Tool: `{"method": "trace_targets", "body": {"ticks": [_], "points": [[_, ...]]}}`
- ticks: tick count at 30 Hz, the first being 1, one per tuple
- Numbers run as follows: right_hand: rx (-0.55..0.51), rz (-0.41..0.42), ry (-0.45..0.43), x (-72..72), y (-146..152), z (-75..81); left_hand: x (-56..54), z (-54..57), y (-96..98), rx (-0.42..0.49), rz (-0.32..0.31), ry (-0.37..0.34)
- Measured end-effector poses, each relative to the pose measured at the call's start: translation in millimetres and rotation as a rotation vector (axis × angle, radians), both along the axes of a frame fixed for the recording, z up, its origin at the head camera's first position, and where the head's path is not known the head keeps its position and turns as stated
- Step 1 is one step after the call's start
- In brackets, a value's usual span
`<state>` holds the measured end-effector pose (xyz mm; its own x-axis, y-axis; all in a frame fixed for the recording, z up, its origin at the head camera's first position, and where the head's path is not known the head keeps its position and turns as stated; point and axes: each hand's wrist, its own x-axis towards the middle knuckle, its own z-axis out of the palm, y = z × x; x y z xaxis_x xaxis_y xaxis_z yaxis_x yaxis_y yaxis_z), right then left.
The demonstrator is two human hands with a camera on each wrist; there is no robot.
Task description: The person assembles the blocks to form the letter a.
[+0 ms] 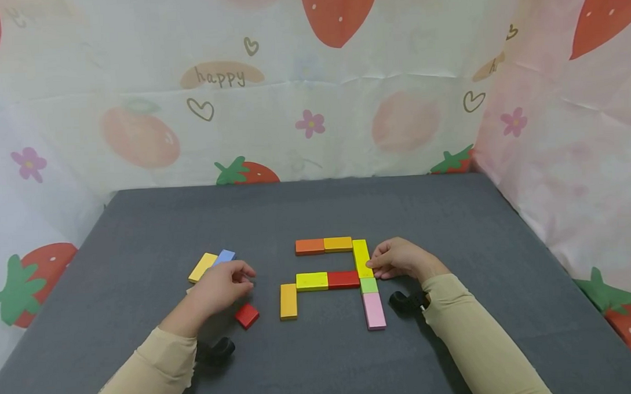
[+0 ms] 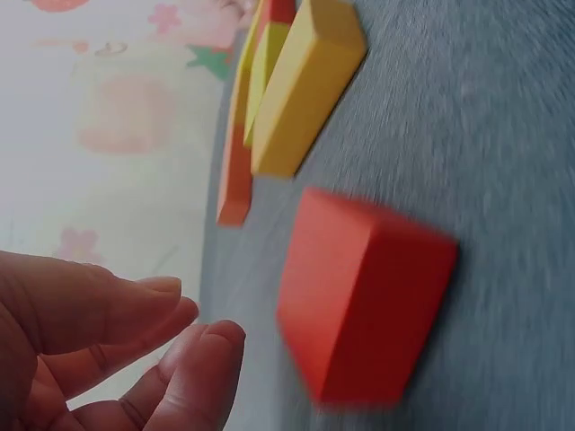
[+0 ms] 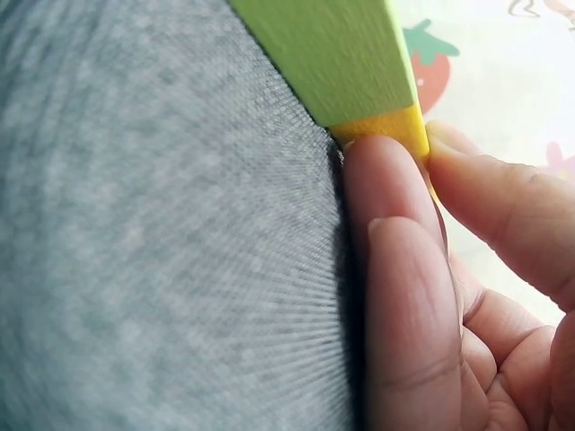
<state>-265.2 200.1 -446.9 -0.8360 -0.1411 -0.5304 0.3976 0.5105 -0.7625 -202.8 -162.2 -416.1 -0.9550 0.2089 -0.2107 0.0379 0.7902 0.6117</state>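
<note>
My right hand (image 1: 405,257) lies along the right side of a long yellow block (image 1: 361,258). Its straight fingertips touch that side, and the thumb tip is at the top edge. A light green block (image 3: 332,58) adjoins the yellow one in the right wrist view. Over the left part of the table, my left hand (image 1: 219,287) holds nothing, its thumb and fingers loosely bent with a gap between. Close by it lie a red block (image 2: 368,301), a blue block (image 1: 225,256) and a golden-yellow block (image 1: 202,267). The hand partly covers the blue one.
Blocks lie end to end on the grey cloth (image 1: 321,365): orange (image 1: 309,247), amber (image 1: 338,244), a lime block (image 1: 312,282), dark red (image 1: 343,279) and pink (image 1: 374,311). An upright-running amber block (image 1: 288,302) meets the lime one. Printed curtains (image 1: 314,156) border the table.
</note>
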Motion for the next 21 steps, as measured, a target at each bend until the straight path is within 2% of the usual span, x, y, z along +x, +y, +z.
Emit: {"method": "trace_targets", "body": {"ticks": [10, 14, 21], "points": [[-0.006, -0.001, -0.001, 0.4, -0.2, -0.3, 8.7, 4.4, -42.9, -0.047, 0.068, 0.072], [-0.007, -0.002, 0.001, -0.4, 0.2, -1.7, 11.4, 3.3, -58.1, -0.056, 0.121, 0.055], [-0.011, -0.001, 0.006, -0.7, 1.2, -2.8, 13.0, -2.4, -77.6, -0.066, 0.18, 0.066]]}}
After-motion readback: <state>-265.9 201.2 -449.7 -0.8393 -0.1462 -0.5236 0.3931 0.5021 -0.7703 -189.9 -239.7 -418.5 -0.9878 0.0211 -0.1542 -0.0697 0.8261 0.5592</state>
